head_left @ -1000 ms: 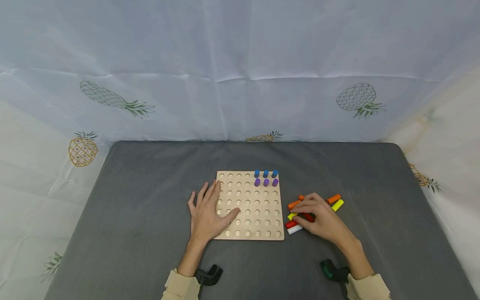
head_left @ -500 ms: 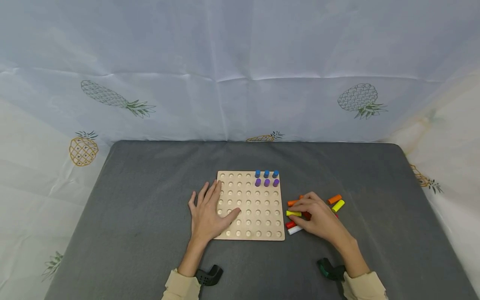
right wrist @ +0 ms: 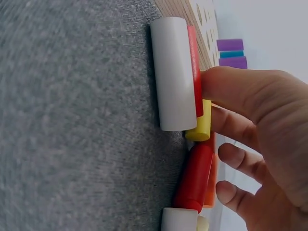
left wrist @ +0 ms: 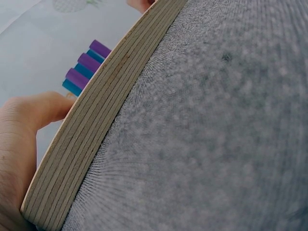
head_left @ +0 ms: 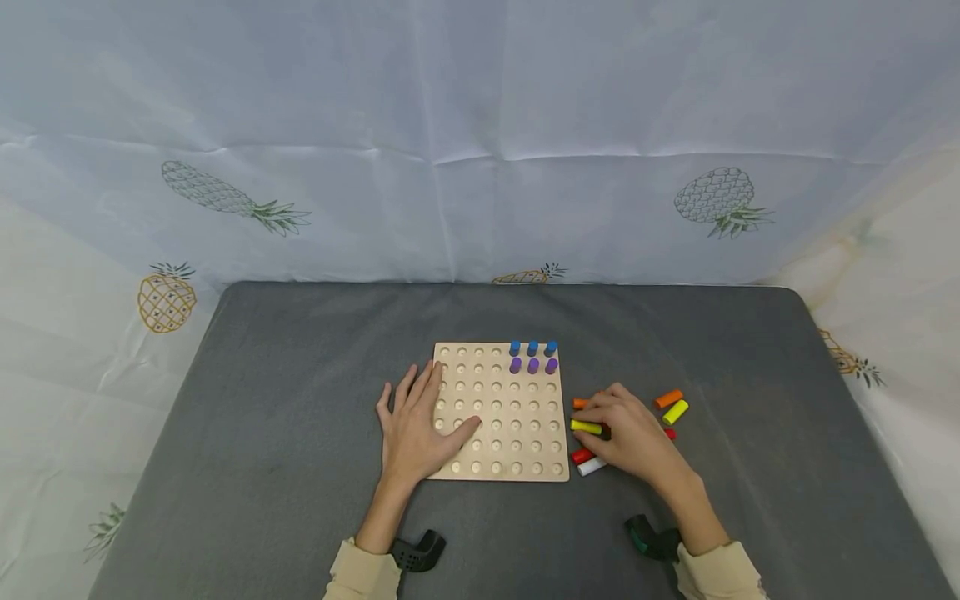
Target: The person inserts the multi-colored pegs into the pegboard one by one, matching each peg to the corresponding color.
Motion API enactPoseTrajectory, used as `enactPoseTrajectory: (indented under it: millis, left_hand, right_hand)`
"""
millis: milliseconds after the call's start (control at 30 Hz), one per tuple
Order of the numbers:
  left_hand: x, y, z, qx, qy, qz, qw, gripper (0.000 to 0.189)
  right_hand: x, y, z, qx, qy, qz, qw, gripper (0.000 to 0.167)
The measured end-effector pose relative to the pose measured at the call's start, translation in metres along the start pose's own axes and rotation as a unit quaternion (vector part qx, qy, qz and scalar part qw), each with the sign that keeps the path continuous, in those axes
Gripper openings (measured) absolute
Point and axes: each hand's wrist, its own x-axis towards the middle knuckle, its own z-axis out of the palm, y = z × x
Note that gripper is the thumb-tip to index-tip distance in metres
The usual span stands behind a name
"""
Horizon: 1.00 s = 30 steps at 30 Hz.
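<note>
A square wooden pegboard (head_left: 497, 412) with rows of round holes lies on the dark table. Three blue pegs (head_left: 532, 347) and three purple pegs (head_left: 533, 365) stand at its far right corner. My left hand (head_left: 414, 437) rests at the board's left side, fingers extended and thumb spread over its top. Just right of the board, my right hand (head_left: 633, 437) pinches a yellow peg (head_left: 586, 426) between thumb and index finger. Beside that hand lie a red peg (head_left: 581, 456) and a white peg (right wrist: 174, 74). An orange peg (head_left: 581, 403) is partly covered by its fingers.
Farther right lie another orange peg (head_left: 668, 399), a second yellow peg (head_left: 675, 412) and a red peg (right wrist: 195, 175) partly hidden by the hand. A patterned curtain (head_left: 465, 217) hangs behind the table (head_left: 285, 400).
My right hand has shifted slightly left, toward the board. The yellow peg has turned from slanted to nearly level. The red and white pegs near it have shifted slightly. My left hand stays put.
</note>
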Motion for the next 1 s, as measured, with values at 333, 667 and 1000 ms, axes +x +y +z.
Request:
enactPoseTrajectory:
  millis: [333, 667, 1000]
  left_hand:
    - [-0.0004, 0.0013, -0.0003, 0.000, 0.017, 0.010, 0.9998, 0.100]
    - [-0.0003, 0.0011, 0.0002, 0.000, 0.019, 0.011, 0.9998, 0.100]
    - [-0.0001, 0.0009, 0.0004, -0.003, 0.017, 0.009, 0.9998, 0.101]
  right_hand:
    - [-0.0018, -0.0030, -0.0036, 0.022, 0.020, 0.024, 0.9993, 0.022]
    - [0.0004, -0.0045, -0.0054, 0.069, 0.092, 0.017, 0.9932, 0.023]
    - [0.0058, -0.0057, -0.0006, 0.130, 0.151, 0.006, 0.9798, 0.023]
